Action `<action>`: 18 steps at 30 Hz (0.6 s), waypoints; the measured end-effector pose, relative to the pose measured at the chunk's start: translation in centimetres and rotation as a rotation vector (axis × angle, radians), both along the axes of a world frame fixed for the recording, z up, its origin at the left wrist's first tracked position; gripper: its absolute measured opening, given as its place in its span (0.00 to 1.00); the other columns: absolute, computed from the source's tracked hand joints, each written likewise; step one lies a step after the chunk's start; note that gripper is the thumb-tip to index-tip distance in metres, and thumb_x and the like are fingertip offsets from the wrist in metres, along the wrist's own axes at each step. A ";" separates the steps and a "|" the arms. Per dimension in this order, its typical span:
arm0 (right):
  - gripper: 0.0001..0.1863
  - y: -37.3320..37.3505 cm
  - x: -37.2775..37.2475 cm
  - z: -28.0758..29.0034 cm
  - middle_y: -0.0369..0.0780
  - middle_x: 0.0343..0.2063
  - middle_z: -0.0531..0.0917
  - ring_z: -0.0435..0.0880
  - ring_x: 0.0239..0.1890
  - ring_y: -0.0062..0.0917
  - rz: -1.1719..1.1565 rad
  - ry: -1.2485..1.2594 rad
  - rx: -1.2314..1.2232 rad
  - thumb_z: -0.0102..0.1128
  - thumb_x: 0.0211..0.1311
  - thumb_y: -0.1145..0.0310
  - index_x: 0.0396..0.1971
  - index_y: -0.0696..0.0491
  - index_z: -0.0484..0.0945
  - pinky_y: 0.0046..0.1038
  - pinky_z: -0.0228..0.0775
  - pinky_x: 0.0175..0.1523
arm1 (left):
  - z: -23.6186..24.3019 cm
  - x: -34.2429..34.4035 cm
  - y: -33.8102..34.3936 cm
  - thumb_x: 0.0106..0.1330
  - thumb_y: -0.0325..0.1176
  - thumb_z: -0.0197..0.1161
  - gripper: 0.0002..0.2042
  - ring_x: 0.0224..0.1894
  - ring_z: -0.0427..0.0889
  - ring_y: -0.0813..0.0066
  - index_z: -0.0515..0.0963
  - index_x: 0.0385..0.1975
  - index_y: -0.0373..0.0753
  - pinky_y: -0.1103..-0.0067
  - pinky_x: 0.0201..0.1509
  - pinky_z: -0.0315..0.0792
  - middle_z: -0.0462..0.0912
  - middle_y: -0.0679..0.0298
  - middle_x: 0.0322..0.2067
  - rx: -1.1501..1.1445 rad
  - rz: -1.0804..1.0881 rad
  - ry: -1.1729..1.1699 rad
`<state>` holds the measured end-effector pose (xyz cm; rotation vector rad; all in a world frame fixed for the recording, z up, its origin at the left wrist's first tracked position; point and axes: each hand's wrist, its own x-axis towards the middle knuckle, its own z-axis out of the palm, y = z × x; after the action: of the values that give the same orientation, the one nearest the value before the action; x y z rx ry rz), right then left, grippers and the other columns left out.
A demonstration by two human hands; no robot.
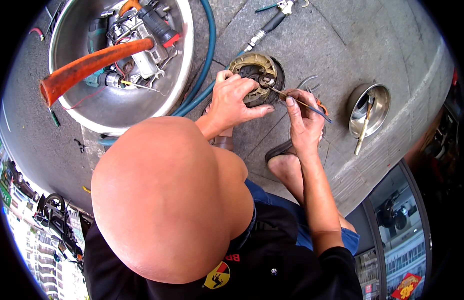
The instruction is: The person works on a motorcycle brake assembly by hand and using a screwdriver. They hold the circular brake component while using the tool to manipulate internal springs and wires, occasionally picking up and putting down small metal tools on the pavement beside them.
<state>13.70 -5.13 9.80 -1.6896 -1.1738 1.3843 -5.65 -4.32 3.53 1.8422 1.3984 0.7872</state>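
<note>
My left hand (233, 100) grips the edge of a round drum brake assembly (252, 61), its fingers curled over the near left side and its thumb stretched to the right. Curved, worn brake shoes and a dark centre show on the assembly, which sits on the pavement. Between the thumb and fingers of my right hand (305, 122) is a thin stick-like tool (313, 109) with a dark blue end. Its tip reaches the middle of the assembly; the exact kind of tool is unclear. Something orange and black (322, 106) shows behind my right fingers, partly hidden.
At the left, a large metal basin (127, 107) holds several tools, including a teal drill (98, 37) and an orange-handled hammer (99, 62). A blue hose (210, 40) runs beside it. An air gun (272, 24) lies beyond; a metal bowl (356, 112) with a paintbrush (364, 125) stands right.
</note>
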 end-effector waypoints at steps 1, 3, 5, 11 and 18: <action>0.09 0.0 0.0 0.1 0.37 0.39 0.83 0.80 0.42 0.19 -0.001 -0.031 0.006 0.61 0.70 0.72 0.45 0.60 0.79 0.22 0.72 0.50 | -0.1 0.1 0.0 0.38 0.55 0.80 0.27 0.29 0.78 0.64 0.82 0.30 0.39 0.67 0.48 0.66 0.80 0.63 0.24 0.003 0.000 -0.006; 0.09 0.1 0.1 -0.1 0.37 0.39 0.83 0.80 0.42 0.18 -0.021 0.016 -0.002 0.61 0.70 0.72 0.45 0.60 0.79 0.22 0.73 0.50 | 0.1 0.0 0.0 0.39 0.56 0.79 0.27 0.31 0.78 0.67 0.81 0.29 0.40 0.67 0.48 0.66 0.82 0.68 0.26 -0.026 -0.005 0.003; 0.09 0.5 0.3 0.0 0.37 0.40 0.84 0.80 0.42 0.18 -0.038 0.069 -0.014 0.62 0.70 0.72 0.45 0.60 0.79 0.22 0.73 0.50 | 0.2 -0.2 0.3 0.39 0.56 0.79 0.27 0.31 0.78 0.67 0.81 0.29 0.40 0.67 0.48 0.66 0.82 0.68 0.26 -0.008 0.001 0.000; 0.10 0.7 0.8 0.2 0.38 0.39 0.84 0.81 0.42 0.19 0.015 0.042 -0.089 0.62 0.69 0.71 0.45 0.60 0.79 0.23 0.73 0.50 | 0.0 -0.2 0.0 0.38 0.56 0.80 0.27 0.31 0.78 0.66 0.81 0.29 0.40 0.67 0.48 0.66 0.81 0.66 0.25 -0.023 -0.001 -0.006; 0.08 1.0 0.8 -0.1 0.42 0.40 0.86 0.85 0.43 0.28 0.142 -0.069 0.099 0.65 0.62 0.76 0.41 0.59 0.81 0.28 0.76 0.52 | 0.0 -0.2 -0.1 0.36 0.55 0.80 0.31 0.32 0.79 0.63 0.82 0.36 0.39 0.67 0.51 0.66 0.81 0.62 0.26 -0.102 0.008 0.016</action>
<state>14.45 -4.18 9.67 -1.6224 -1.4023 1.3366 -5.81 -4.40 3.57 1.7697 1.4309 0.6939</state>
